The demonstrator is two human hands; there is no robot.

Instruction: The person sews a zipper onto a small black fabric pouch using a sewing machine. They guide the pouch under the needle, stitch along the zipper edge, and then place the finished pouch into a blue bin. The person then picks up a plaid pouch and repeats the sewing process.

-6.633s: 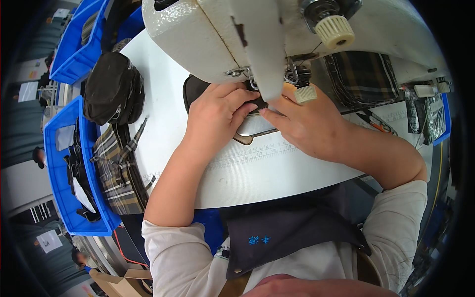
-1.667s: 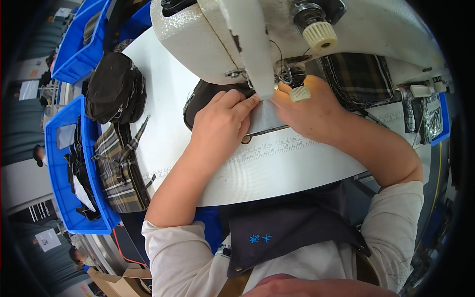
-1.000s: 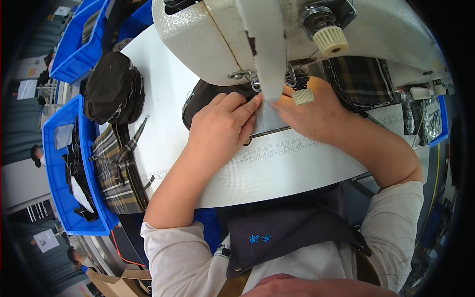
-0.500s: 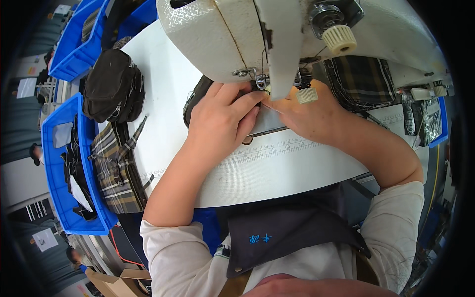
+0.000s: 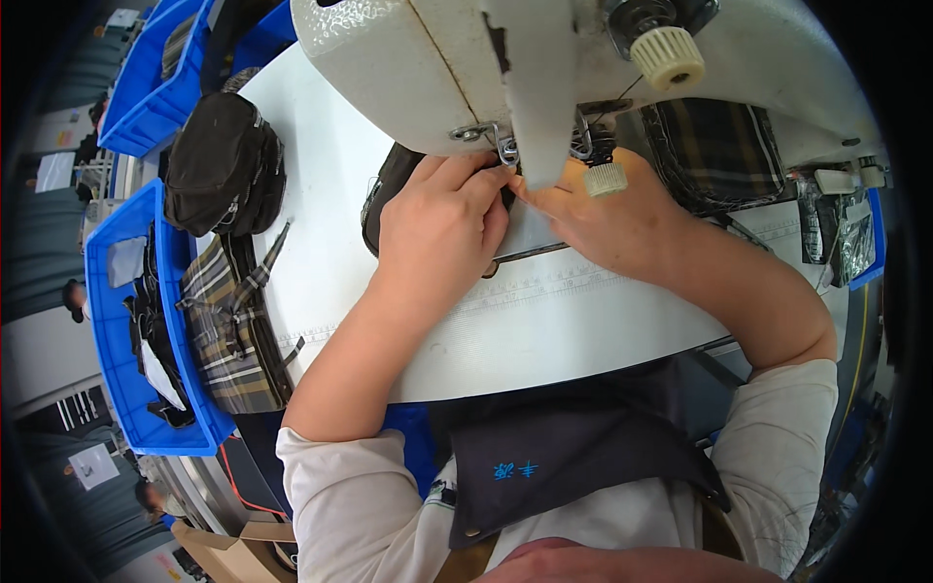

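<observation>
A white sewing machine (image 5: 389, 58) stands over a metal plate (image 5: 535, 222). Dark fabric (image 5: 387, 185) lies under its head. My left hand (image 5: 442, 228) has closed fingers on that fabric beside the presser foot, thumb tucked below the index finger. Close on the other side, my right hand (image 5: 617, 219) has bent fingers, its index and thumb reaching to the same spot by the needle; what they grip is hidden by the machine and fingers.
At left are a dark fabric bag (image 5: 219, 165), plaid pieces (image 5: 224, 330) and blue bins (image 5: 107, 321). At right lie a plaid pad (image 5: 709, 155), scissors (image 5: 748, 233) and wrapped items (image 5: 846, 233). Co-workers (image 5: 146, 497) appear at far left.
Since the earliest frame, my fingers have drawn together at the needle and my right thumb has turned inward. In the last second my left hand has shifted slightly forward.
</observation>
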